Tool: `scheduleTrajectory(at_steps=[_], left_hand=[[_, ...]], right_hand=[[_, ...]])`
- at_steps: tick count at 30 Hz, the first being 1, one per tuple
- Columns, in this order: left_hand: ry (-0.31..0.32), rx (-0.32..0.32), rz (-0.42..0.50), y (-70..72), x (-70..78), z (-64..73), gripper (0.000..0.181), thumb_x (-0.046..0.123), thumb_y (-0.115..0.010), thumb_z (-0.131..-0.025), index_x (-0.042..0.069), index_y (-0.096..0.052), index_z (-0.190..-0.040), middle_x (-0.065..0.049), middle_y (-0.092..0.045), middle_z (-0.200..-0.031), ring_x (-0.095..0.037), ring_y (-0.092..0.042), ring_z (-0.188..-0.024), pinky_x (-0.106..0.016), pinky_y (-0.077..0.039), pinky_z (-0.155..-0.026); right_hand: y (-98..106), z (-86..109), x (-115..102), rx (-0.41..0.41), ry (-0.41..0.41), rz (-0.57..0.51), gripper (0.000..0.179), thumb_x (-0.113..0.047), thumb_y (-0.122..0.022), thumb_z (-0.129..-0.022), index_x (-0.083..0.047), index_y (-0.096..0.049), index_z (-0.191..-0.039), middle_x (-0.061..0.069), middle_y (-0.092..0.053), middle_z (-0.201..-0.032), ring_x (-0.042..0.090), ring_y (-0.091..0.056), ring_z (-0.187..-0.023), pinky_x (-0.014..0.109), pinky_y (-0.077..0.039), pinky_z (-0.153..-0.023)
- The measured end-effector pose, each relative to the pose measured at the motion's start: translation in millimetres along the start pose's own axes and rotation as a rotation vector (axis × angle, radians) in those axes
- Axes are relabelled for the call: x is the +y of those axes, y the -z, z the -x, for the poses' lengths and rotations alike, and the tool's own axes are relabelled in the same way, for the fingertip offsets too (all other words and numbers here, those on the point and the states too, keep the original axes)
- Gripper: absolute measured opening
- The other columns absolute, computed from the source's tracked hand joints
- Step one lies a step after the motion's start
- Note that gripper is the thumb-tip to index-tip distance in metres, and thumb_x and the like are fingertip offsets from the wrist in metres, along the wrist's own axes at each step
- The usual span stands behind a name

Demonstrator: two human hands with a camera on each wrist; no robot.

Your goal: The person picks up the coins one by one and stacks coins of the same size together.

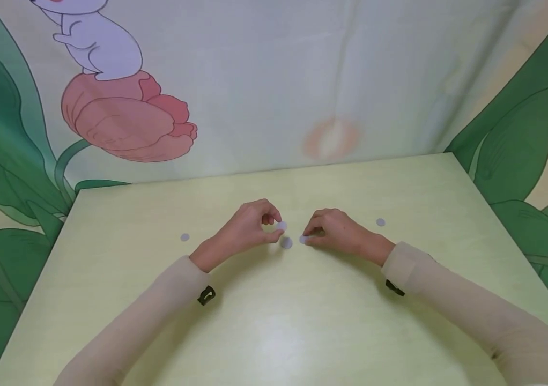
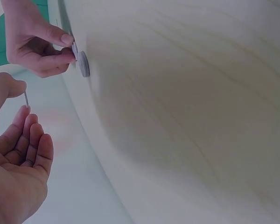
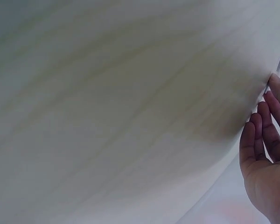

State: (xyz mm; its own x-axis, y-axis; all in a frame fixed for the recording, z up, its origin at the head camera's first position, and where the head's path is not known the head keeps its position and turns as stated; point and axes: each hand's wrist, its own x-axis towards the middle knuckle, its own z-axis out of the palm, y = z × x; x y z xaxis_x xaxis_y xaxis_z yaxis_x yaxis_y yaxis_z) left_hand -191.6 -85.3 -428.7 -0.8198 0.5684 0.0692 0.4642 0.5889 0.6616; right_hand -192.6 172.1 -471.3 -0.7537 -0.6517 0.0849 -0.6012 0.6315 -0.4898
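Observation:
Between thumb and index finger, my left hand point(image 1: 254, 225) pinches a thin grey disc point(image 1: 281, 225), raised above the table; the left wrist view shows this disc point(image 2: 26, 99) edge-on. Just below it, a short stack of similar discs point(image 1: 286, 243) lies on the table, its layered edge visible in the left wrist view. To the right of the stack, my right hand point(image 1: 337, 230) grips another disc point(image 1: 302, 239) by its edge, fingertips right at the tabletop. In the right wrist view, the fingers point(image 3: 261, 130) of that hand hide most of its disc.
On the pale wooden table point(image 1: 264, 332), one loose disc point(image 1: 185, 237) lies left of my left hand and another disc point(image 1: 380, 222) lies beyond my right wrist. A printed curtain point(image 1: 254, 80) hangs along the table's far edge. Dark straps point(image 1: 206, 295) show under both sleeves.

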Motion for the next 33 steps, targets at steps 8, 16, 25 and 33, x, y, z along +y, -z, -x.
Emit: scheduleTrajectory(at_steps=[8, 16, 25, 33], left_hand=[[-0.028, -0.054, -0.010, -9.2, 2.0, -9.3, 0.018, 0.017, -0.079, -0.086, 0.006, -0.070, -0.096, -0.003, -0.061, -0.089, -0.019, -0.058, -0.084, -0.027, -0.049, -0.076], [-0.064, -0.068, -0.061, -17.3, 6.3, -18.1, 0.017, 0.017, -0.079, -0.086, 0.005, -0.070, -0.096, -0.002, -0.061, -0.088, -0.016, -0.056, -0.082, -0.026, -0.049, -0.074], [-0.015, -0.114, -0.164, -25.7, 6.4, -27.5, 0.018, 0.018, -0.077, -0.087, 0.003, -0.071, -0.095, -0.006, -0.064, -0.091, -0.018, -0.057, -0.082, -0.028, -0.049, -0.074], [0.033, -0.153, -0.185, -35.2, 8.3, -34.3, 0.021, 0.017, -0.078, -0.087, 0.001, -0.071, -0.097, -0.006, -0.064, -0.093, -0.019, -0.056, -0.085, -0.028, -0.049, -0.075]], right_hand=[[2, 1.4, -2, 0.007, 0.014, -0.006, 0.016, -0.021, -0.079, -0.090, -0.010, -0.080, -0.101, -0.001, -0.072, -0.098, 0.016, -0.066, -0.092, 0.033, -0.054, -0.086], [1, 2.1, -1, 0.012, 0.018, -0.026, 0.015, -0.019, -0.079, -0.090, -0.009, -0.080, -0.101, -0.001, -0.071, -0.097, 0.015, -0.066, -0.092, 0.031, -0.054, -0.084], [0, 2.2, 0, 0.009, 0.006, -0.029, 0.014, -0.020, -0.079, -0.091, -0.010, -0.079, -0.100, -0.001, -0.071, -0.098, 0.015, -0.066, -0.093, 0.031, -0.055, -0.085], [1, 1.0, -2, -0.009, -0.016, -0.048, 0.014, -0.019, -0.079, -0.090, -0.009, -0.078, -0.100, -0.001, -0.070, -0.098, 0.015, -0.066, -0.093, 0.029, -0.055, -0.084]])
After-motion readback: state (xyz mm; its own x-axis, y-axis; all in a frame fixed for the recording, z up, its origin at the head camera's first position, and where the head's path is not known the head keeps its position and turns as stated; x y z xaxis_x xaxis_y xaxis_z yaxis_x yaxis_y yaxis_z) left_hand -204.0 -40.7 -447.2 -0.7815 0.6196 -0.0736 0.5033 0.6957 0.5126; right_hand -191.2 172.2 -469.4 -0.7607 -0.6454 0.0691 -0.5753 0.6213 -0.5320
